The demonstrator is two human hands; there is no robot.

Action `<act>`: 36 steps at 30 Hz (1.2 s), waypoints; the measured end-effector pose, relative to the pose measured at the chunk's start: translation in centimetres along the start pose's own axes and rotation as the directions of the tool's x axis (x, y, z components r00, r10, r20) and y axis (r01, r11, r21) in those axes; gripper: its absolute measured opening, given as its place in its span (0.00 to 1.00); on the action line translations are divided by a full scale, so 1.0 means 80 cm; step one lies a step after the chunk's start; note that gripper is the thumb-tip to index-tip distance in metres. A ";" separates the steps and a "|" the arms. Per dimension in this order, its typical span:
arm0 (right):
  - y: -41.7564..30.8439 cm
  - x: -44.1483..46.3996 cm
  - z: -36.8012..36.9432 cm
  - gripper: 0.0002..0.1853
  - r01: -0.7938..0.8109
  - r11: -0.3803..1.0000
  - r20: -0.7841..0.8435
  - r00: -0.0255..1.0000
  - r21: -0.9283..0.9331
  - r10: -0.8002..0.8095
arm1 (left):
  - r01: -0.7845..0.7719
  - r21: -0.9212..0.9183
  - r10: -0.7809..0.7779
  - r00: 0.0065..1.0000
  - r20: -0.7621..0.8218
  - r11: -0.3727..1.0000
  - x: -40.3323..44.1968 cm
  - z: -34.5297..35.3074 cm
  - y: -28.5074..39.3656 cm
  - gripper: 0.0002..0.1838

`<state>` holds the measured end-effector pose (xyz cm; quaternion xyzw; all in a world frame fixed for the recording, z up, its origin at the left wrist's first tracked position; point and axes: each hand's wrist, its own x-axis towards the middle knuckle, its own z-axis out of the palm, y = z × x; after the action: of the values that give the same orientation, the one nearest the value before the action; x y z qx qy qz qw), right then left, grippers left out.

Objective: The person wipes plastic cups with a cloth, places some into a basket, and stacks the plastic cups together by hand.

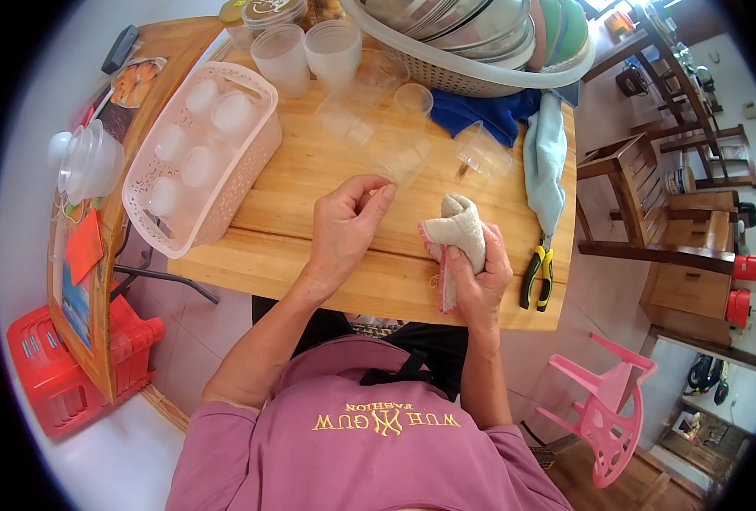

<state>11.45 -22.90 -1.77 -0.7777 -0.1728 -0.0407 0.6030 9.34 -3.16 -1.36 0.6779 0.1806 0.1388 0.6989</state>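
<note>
My right hand (481,277) is wrapped round a folded cream cloth (456,223) with a pink edge, held above the front of the wooden table. To its left, my left hand (350,223) is closed, thumb against forefinger, at the near edge of a clear plastic cup (405,159). The cup is see-through and its outline is faint. Beyond it lie another clear plastic piece (344,123) and a small round clear cup (413,100). A clear container (483,152) rests on its side to the right.
A pink basket (263,140) of white tubs stands left, near stacked cups (333,55). Behind is a large colander (471,81) full of dishes. Blue cloth (488,111), a pale blue cloth (546,162) and yellow-black pliers (537,277) lie right. A pink chair (603,383) is on the floor.
</note>
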 end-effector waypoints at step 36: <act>-0.036 0.020 0.021 0.17 -0.255 0.965 0.298 0.918 -0.066 0.263 | -0.066 0.214 0.008 0.965 0.263 0.974 -0.071 -0.065 0.000 0.15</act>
<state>11.76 -20.32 0.91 -0.7984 -0.1587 0.1571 0.5592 1.97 -0.96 -1.06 0.7671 0.0890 0.0407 0.6340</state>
